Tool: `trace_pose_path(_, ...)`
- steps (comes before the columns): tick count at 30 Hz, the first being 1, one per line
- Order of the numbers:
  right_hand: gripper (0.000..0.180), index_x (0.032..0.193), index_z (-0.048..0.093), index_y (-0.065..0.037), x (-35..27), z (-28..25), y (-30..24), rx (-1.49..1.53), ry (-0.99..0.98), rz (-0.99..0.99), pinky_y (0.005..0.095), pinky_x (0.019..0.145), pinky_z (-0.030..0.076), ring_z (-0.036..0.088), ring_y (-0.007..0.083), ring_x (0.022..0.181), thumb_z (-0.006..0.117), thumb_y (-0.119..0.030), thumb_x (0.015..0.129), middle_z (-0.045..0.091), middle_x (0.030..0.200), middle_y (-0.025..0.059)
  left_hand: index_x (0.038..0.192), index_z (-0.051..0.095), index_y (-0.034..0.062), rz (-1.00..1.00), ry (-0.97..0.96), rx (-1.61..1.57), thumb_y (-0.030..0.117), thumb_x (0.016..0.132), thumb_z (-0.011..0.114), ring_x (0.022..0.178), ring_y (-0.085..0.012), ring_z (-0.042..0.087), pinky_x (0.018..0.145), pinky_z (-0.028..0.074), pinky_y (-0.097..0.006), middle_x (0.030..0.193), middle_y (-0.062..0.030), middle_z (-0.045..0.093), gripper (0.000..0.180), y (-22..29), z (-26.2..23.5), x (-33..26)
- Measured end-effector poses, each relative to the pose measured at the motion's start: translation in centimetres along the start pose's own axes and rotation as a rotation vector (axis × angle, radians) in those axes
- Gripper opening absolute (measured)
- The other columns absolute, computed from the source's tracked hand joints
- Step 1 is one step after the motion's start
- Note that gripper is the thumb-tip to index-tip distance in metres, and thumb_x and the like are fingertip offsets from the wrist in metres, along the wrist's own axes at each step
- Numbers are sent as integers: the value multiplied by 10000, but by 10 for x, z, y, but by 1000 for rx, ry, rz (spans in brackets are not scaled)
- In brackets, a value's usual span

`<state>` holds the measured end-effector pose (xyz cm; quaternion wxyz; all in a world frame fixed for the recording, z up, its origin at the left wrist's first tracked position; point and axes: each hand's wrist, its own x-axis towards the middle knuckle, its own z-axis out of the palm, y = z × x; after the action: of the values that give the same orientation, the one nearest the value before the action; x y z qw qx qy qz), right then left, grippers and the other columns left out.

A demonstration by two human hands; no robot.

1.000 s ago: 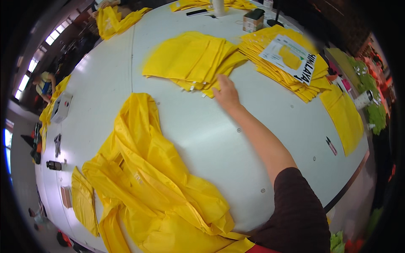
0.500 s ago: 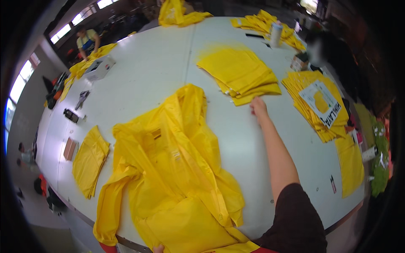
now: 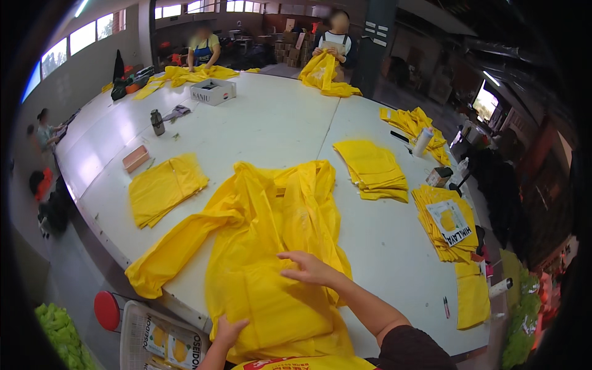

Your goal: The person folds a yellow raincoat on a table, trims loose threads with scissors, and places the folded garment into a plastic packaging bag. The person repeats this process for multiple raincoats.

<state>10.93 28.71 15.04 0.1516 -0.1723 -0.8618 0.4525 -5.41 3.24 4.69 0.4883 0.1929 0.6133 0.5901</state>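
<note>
Spread raincoat (image 3: 271, 246) plain bright yellow; folded stacks (image 3: 373, 169) and the folded piece (image 3: 163, 188) the same yellow. Tabletop (image 3: 265, 123) white. Stool (image 3: 106, 310) red, basket (image 3: 145, 336) white, small tray (image 3: 135, 158) salmon-pink.

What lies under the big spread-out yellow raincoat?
Under the spread-out yellow plastic raincoat only the white table shows around its edges. Right hand rests on it; left hand grips its hem. Anything beneath is hidden.

A yellow raincoat (image 3: 271, 246) is spread on a large white table (image 3: 265, 123), pressed flat by the right hand (image 3: 306, 267) at its middle and gripped at its near hem by the left hand (image 3: 229, 330). Folded yellow garments (image 3: 373, 168) are stacked right of the raincoat, another folded pile (image 3: 165, 187) left of it, while a white basket (image 3: 160, 339) is seen below the table edge.
</note>
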Motion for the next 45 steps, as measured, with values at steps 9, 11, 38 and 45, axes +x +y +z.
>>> trace_pose_path(9, 604, 1293, 422, -6, -38, 30, 9, -172, 57, 76, 364, 1005, 344, 435, 296, 1207, 617, -315, 813, 462, 1298, 185, 1142, 526, -33, -79, -44, -83, 87, 741, 667, 911, -211, 592, 799, 478, -314, 1049, -107, 606, 441, -7, 0, -21)
trace_pose_path(11, 651, 1328, 373, -3, -51, -2, 56, -191, 346, 219, 368, 1064, 261, 329, 312, 1288, 618, -295, 800, 363, 1377, 203, 1192, 490, -25, -132, -54, -81, 222, 793, 618, 991, -249, 567, 848, 462, -354, 1124, -138, 568, 486, -44, -30, -2)
trace_pose_path(38, 456, 1208, 474, 3, 45, -209, 244, -414, 559, 601, 337, 719, 467, 600, 230, 828, 560, -169, 794, 637, 886, 123, 1276, 428, 23, -351, 124, -149, 362, 862, 464, 1057, -270, 544, 896, 450, -388, 1197, -129, 537, 536, -89, -57, 9)
trace_pose_path(45, 331, 1142, 552, -9, 48, -21, 41, 153, -185, 154, 254, 740, 451, 576, 125, 849, 586, -163, 851, 627, 910, 55, 1171, 510, -8, -165, -8, 85, 163, 741, 686, 990, -187, 569, 847, 464, -325, 1101, -95, 595, 495, -24, -13, 5)
